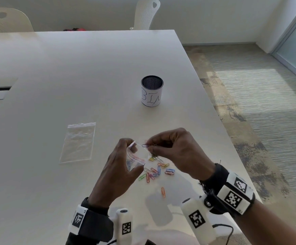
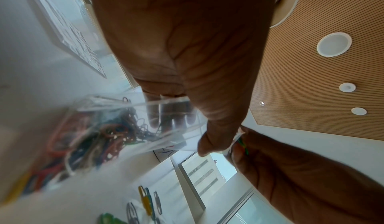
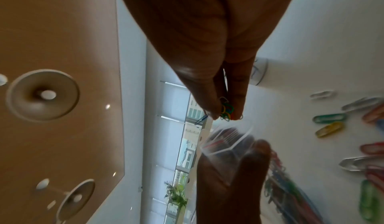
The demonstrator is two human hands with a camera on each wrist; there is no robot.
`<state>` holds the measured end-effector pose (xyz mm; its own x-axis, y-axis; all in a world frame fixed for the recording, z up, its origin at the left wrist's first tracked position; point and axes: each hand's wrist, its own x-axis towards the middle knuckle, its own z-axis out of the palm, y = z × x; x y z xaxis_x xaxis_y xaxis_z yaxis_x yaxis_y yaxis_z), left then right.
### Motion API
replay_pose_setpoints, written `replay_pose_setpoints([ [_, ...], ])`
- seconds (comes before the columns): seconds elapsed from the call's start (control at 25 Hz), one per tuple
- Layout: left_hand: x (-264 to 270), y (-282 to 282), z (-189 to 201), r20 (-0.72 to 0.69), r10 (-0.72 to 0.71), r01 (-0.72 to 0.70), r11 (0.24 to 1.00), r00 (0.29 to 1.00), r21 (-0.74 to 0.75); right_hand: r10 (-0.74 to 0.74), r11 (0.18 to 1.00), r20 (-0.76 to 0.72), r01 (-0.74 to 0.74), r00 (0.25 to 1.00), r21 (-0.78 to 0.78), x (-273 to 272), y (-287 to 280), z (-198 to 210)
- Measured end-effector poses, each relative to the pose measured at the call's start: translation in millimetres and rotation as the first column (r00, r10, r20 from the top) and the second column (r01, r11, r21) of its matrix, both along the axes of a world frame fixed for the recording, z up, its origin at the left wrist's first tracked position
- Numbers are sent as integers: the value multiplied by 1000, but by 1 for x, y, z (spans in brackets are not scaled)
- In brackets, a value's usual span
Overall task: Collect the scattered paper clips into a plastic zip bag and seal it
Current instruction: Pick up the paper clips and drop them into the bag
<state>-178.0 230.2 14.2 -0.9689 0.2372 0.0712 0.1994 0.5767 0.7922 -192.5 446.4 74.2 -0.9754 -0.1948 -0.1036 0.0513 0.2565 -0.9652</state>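
Observation:
My left hand (image 1: 122, 156) grips a small clear zip bag (image 1: 136, 158) just above the table, its mouth held wide and facing right. Several coloured paper clips lie inside the bag (image 2: 99, 138). My right hand (image 1: 170, 149) pinches a small bunch of paper clips (image 3: 226, 111) between thumb and fingertips, right at the bag's mouth (image 3: 226, 138). One dark clip (image 1: 145, 145) sticks out of the pinch over the rim. Several loose paper clips (image 1: 157, 171) lie scattered on the white table (image 1: 73, 76) under and right of the hands; a lone orange clip (image 1: 163, 192) lies nearer me.
A second, empty zip bag (image 1: 78, 142) lies flat on the table to the left. A mesh pen cup with a white paper label (image 1: 152, 91) stands behind the hands. The table's right edge (image 1: 212, 106) runs diagonally close to my right arm. Chairs stand beyond the far edge.

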Motion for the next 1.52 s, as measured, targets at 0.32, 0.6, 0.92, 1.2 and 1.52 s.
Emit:
replay_pose_setpoints([
  [0.32,5,5,0,44,24,-27,997,999,71,180,934,-162,-117,970,337,-2,-43,13],
  [0.6,8,0,1,40,62,-65,994,997,89,202,915,-216,-105,955,389,-6,-28,34],
  [0.92,14,-3,12,34,77,-82,973,996,214,226,666,41,-185,973,722,-27,4,-38],
  [1.2,16,-8,9,7,90,-89,970,996,225,412,588,34,-294,911,754,-4,-10,-62],
  [1.52,17,-11,12,-17,98,-93,972,995,215,682,506,-29,-442,731,741,5,-18,-64],
])
